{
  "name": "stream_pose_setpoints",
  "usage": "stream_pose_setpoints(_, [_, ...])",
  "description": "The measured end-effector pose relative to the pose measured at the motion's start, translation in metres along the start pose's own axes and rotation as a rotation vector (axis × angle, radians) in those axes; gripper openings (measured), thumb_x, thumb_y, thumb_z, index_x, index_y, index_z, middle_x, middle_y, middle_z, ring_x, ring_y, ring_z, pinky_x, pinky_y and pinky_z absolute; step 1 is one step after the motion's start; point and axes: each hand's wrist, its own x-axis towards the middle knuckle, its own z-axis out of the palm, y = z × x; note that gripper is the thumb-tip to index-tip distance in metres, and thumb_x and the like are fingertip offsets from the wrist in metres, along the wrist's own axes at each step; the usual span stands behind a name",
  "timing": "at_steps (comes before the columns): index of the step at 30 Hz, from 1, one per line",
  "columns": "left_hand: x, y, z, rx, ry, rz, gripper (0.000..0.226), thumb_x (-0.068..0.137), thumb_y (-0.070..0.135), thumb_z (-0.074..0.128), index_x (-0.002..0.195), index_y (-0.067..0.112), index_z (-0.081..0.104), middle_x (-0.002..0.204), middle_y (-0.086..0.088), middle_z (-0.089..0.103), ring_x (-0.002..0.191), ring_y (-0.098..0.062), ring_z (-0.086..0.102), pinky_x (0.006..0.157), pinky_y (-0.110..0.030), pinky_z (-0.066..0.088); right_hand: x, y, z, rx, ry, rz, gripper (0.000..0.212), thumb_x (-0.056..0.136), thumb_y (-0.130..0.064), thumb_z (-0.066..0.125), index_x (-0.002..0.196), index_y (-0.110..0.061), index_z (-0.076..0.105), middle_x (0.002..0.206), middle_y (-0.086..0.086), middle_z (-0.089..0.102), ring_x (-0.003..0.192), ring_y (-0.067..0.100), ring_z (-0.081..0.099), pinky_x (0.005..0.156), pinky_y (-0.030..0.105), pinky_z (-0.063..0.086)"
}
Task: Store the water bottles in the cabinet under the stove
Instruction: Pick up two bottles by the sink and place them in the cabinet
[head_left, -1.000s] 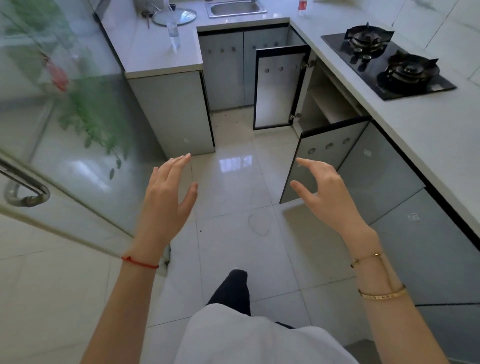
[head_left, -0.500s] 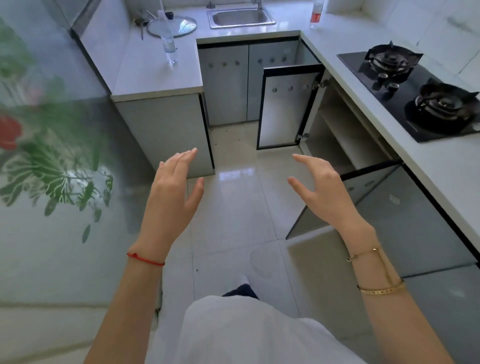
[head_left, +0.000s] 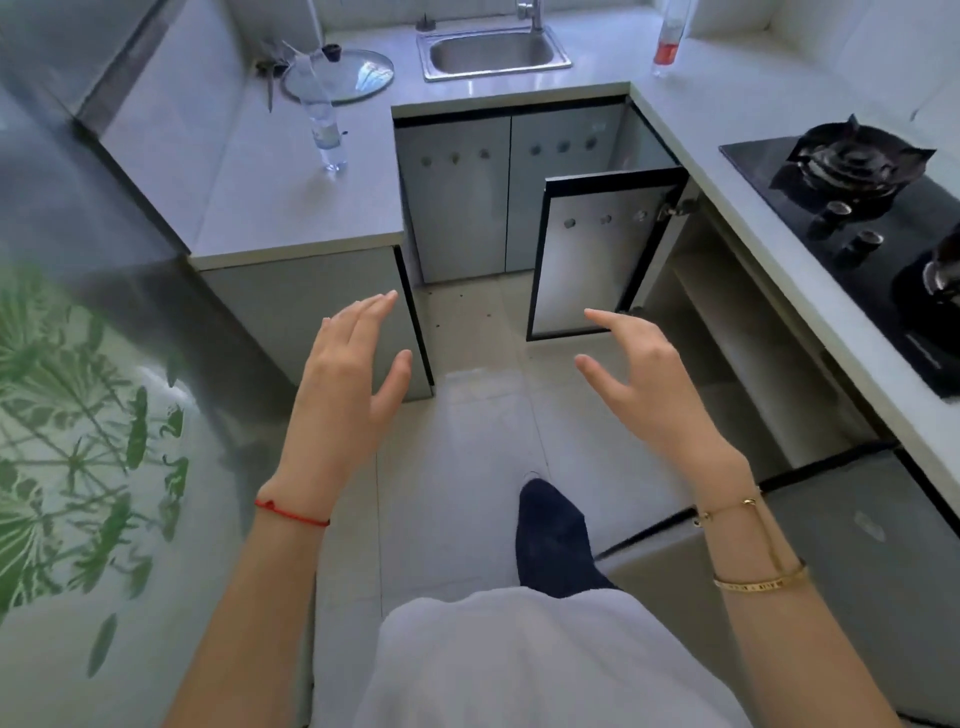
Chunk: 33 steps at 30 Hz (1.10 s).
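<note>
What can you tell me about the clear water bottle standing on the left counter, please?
The clear water bottle stands upright on the pale grey left counter, just in front of a round glass lid. It looks like thin transparent plastic; motion blur hides its cap and any label, and its fill level cannot be told. Nothing but the counter touches it. Both the left hand and the right hand are open, empty and well short of it.
</note>
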Motion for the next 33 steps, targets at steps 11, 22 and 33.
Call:
stream_pose_setpoints(11, [0.197,-0.012,0.056,0.004,0.09,-0.156,0.052,0.098,0.025,0.054,0.147,0.018,0.037,0.147,0.0,0.045,0.14,-0.016,0.037,0.118,-0.046,0.029,0.25,0.059,-0.005,0.061,-0.073,-0.143,0.05,0.092,-0.029,0.062,0.138,-0.016,0.048,0.136,0.0,0.055,0.132,0.015,0.043,0.112,0.034,0.034])
stream_pose_setpoints(22, [0.321,-0.064,0.082,0.042,0.18,-0.348,0.052,0.098,0.025,0.053,0.147,0.018,0.037,0.147,0.002,0.044,0.139,-0.013,0.035,0.119,-0.04,0.029,0.434,0.074,0.037,0.086,-0.215,-0.26,0.049,0.093,-0.03,0.06,0.139,-0.019,0.046,0.137,-0.003,0.053,0.133,0.013,0.04,0.112,0.033,0.032])
stream_pose_setpoints(33, [0.478,-0.18,0.092,0.119,0.269,-0.467,0.054,0.097,0.028,0.052,0.148,0.017,0.036,0.149,-0.001,0.043,0.138,-0.015,0.035,0.112,-0.024,0.027,0.647,0.04,0.114,0.088,-0.3,-0.363,0.05,0.095,-0.036,0.056,0.141,-0.024,0.042,0.14,-0.007,0.05,0.135,0.009,0.038,0.113,0.031,0.031])
